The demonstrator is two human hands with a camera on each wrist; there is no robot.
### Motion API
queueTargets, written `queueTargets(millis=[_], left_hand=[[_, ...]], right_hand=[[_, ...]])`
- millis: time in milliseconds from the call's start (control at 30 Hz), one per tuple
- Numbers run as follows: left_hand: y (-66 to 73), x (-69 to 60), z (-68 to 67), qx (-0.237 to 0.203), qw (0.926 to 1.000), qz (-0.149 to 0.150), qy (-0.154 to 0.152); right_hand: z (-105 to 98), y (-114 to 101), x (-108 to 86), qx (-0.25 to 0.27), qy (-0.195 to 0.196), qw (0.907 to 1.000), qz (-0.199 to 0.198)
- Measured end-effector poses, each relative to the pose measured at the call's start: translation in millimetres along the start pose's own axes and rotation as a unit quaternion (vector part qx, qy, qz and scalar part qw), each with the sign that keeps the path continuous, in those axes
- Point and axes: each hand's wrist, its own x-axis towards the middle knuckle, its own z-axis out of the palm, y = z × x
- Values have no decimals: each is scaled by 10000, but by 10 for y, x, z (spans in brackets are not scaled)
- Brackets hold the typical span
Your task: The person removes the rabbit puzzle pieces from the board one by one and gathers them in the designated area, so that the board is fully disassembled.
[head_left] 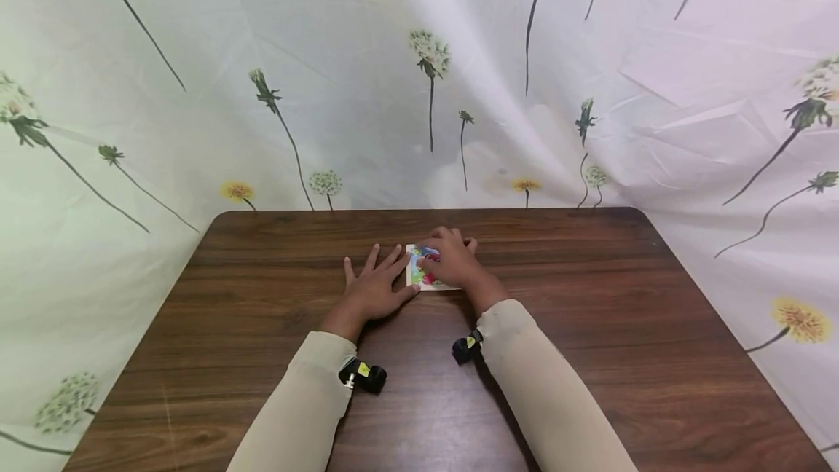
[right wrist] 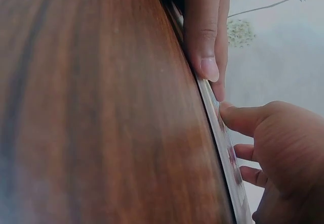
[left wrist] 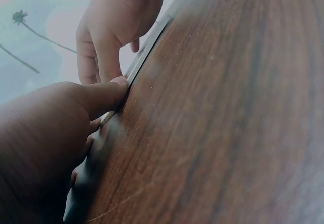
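A small flat board with a colourful picture and white border [head_left: 416, 277] lies on the wooden table. The left hand [head_left: 375, 291] rests with fingers spread at its left edge, thumb on the near left corner. The right hand [head_left: 452, 259] is over the picture, fingertips touching its surface, and hides its right part. In the left wrist view the left thumb [left wrist: 109, 95] touches the board's edge near the right hand [left wrist: 121, 21]. In the right wrist view the board [right wrist: 223, 143] appears edge-on, thin, with the right hand's fingers [right wrist: 245, 152] on its top.
The brown wooden table [head_left: 275, 253] extends around both hands. Behind it hangs a pale cloth [head_left: 367, 93] printed with dandelions. Each wrist wears a black strap with a small camera [head_left: 371, 378], over beige sleeves.
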Motion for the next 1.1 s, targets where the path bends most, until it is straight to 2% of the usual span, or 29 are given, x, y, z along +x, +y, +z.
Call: queueTargets(millis=[533, 733, 1100], left_hand=[[1, 0, -7, 5, 10000, -20, -8], [-4, 5, -3, 11, 10000, -10, -35], [-14, 8, 4, 84, 9999, -13, -69]], right_hand=[[-38, 10, 131, 332, -247, 9985, 350], [-71, 23, 181, 251, -405, 9981, 384], [-200, 31, 282, -51, -867, 9962, -15]])
